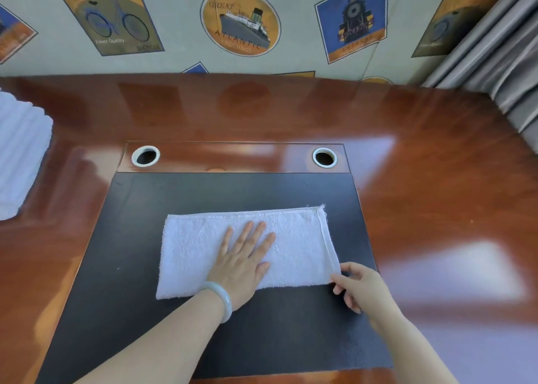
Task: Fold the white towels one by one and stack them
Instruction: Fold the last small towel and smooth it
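Note:
A white towel (297, 246), folded into a long rectangle, lies flat on the black desk mat (139, 238). My left hand (243, 260) lies flat on the towel's middle with straight, spread fingers, pressing it down; a pale bangle sits on that wrist. My right hand (359, 286) is at the towel's near right corner and pinches that corner between thumb and fingers. A stack of folded white towels (20, 156) stands at the table's far left edge, partly cut off by the frame.
The glossy brown wooden table (422, 165) has two round cable holes (145, 156) (324, 157) behind the mat. A wall with poster prints runs along the back, and grey curtains (500, 51) hang at the back right.

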Demonstrator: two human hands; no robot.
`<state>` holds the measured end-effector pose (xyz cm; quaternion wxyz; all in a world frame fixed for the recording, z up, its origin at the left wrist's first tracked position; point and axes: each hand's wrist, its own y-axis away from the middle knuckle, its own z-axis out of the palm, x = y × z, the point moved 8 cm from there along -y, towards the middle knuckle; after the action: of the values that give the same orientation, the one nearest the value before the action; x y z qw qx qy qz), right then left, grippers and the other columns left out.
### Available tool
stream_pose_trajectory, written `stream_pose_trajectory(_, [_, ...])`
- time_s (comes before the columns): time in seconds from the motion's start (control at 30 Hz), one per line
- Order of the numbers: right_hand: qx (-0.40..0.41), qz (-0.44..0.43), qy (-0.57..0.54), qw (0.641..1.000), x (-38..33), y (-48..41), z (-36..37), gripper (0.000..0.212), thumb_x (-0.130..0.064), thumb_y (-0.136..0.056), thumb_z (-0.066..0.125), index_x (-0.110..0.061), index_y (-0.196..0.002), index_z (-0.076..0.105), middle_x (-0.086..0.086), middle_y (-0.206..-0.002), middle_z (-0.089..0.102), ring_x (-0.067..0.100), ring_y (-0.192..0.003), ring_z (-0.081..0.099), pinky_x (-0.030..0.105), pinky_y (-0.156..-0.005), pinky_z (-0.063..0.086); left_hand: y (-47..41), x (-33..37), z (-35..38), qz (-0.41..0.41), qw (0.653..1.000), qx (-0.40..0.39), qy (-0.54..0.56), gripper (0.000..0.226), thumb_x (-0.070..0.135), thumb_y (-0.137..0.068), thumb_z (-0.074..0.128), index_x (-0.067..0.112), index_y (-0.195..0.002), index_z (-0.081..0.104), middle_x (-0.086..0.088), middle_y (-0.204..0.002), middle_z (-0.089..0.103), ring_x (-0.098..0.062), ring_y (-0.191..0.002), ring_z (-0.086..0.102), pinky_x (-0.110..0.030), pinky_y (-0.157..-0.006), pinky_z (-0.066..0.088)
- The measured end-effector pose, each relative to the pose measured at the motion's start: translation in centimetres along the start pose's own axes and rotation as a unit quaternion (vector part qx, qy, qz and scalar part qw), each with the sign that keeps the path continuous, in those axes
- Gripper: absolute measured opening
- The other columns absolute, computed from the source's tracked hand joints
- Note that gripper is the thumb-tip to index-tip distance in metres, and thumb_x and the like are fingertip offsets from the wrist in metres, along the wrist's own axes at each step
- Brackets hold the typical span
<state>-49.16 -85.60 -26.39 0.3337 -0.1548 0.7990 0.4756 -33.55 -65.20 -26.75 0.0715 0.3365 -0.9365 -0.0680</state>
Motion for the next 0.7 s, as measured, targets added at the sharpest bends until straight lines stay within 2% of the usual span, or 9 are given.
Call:
stream_pose_trajectory(0.1, [-0.018,-0.004,0.047,0.999,0.4,-0.6,-0.8,0.009,-0.008,-0.091,0.062,-0.004,-0.083,0.066,0.004,-0.06,0.064,0.015,-0.039,0.042,0.022,-0.039,0.031,0.1,-0.1,0.2,0.005,1.0,-0.003,0.005,0.059,0.045,-0.1,0.01,0.032,-0.157,0.005,0.007,-0.164,-0.009,-0.018,-0.151,-0.012,-0.052,-0.119,-0.003])
stream_pose_trajectory(0.23, [-0.027,-0.013,0.147,0.989,0.1,-1.1,-1.9,0.013,-0.008,-0.089,0.063,-0.007,-0.076,0.061,0.0,-0.053,0.061,0.015,-0.038,0.044,0.024,-0.041,0.032,0.3,-0.3,0.4,0.01,1.0,-0.01,0.009,0.058,0.046,-0.101,0.015,0.031,-0.157,0.009,0.006,-0.165,-0.005,-0.018,-0.152,-0.009,-0.053,-0.119,0.002])
stream_pose_trajectory(0.33, [-0.004,-0.027,0.199,0.98,-1.5,-0.9,-1.8,0.005,-0.01,-0.087,0.062,-0.013,-0.084,0.06,-0.002,-0.069,0.067,0.016,-0.053,0.055,0.026,-0.049,0.041,0.2,-0.2,0.6,0.012,1.0,-0.019,0.012,0.06,0.047,-0.1,0.009,0.032,-0.157,0.0,0.007,-0.163,-0.015,-0.016,-0.15,-0.019,-0.054,-0.119,-0.002])
stream_pose_trajectory(0.4, [0.083,-0.1,0.277,0.952,-4.2,0.0,-1.0,0.01,-0.009,-0.089,0.055,-0.019,-0.09,0.058,-0.006,-0.089,0.064,0.018,-0.078,0.059,0.03,-0.062,0.045,0.1,-0.1,0.5,0.015,1.0,-0.016,0.016,0.06,0.047,-0.1,0.006,0.032,-0.156,-0.006,0.008,-0.161,-0.022,-0.016,-0.148,-0.025,-0.053,-0.119,-0.008])
stream_pose_trajectory(0.5, [0.184,-0.333,0.353,0.855,-9.6,2.8,4.7,0.033,0.007,-0.082,0.06,-0.009,-0.11,0.066,0.004,-0.117,0.065,0.032,-0.107,0.061,0.037,-0.087,0.049,0.1,0.2,0.0,0.03,0.999,-0.023,0.038,0.059,0.042,-0.102,0.01,0.03,-0.156,-0.009,0.01,-0.159,-0.029,-0.013,-0.144,-0.033,-0.049,-0.118,-0.015])
stream_pose_trajectory(0.53, [0.162,-0.39,0.371,0.827,-10.6,3.2,7.7,0.039,0.006,-0.083,0.062,-0.003,-0.121,0.064,0.011,-0.131,0.061,0.035,-0.12,0.058,0.04,-0.1,0.046,0.1,0.1,-0.4,0.019,0.999,-0.014,0.049,0.058,0.039,-0.102,0.009,0.029,-0.156,-0.008,0.01,-0.159,-0.028,-0.012,-0.144,-0.032,-0.047,-0.119,-0.016])
stream_pose_trajectory(0.6, [0.057,-0.416,0.401,0.814,-10.8,2.4,13.2,0.051,-0.007,-0.099,0.046,-0.005,-0.149,0.038,0.01,-0.159,0.026,0.027,-0.149,0.024,0.037,-0.122,0.018,0.1,-1.1,-1.1,-0.062,0.996,0.007,0.061,0.058,0.034,-0.099,0.004,0.026,-0.155,-0.008,0.008,-0.159,-0.028,-0.011,-0.144,-0.032,-0.046,-0.119,-0.016])
stream_pose_trajectory(0.63, [0.02,-0.414,0.427,0.804,-10.4,1.7,15.1,0.053,-0.015,-0.105,0.032,-0.01,-0.156,0.02,0.006,-0.163,0.007,0.022,-0.152,0.004,0.036,-0.124,0.003,0.3,-2.1,-1.1,-0.115,0.991,0.008,0.065,0.058,0.035,-0.099,0.002,0.025,-0.154,-0.013,0.007,-0.157,-0.031,-0.012,-0.143,-0.033,-0.047,-0.119,-0.017])
stream_pose_trajectory(0.7, [0.005,-0.416,0.488,0.768,-9.2,0.2,16.7,0.053,-0.03,-0.107,0.015,-0.016,-0.157,0.002,0.001,-0.164,-0.007,0.018,-0.151,-0.015,0.039,-0.123,-0.007,1.2,-3.7,-0.3,-0.165,0.985,-0.004,0.059,0.058,0.041,-0.099,0.0,0.028,-0.15,-0.023,0.006,-0.155,-0.037,-0.014,-0.142,-0.035,-0.049,-0.118,-0.017])
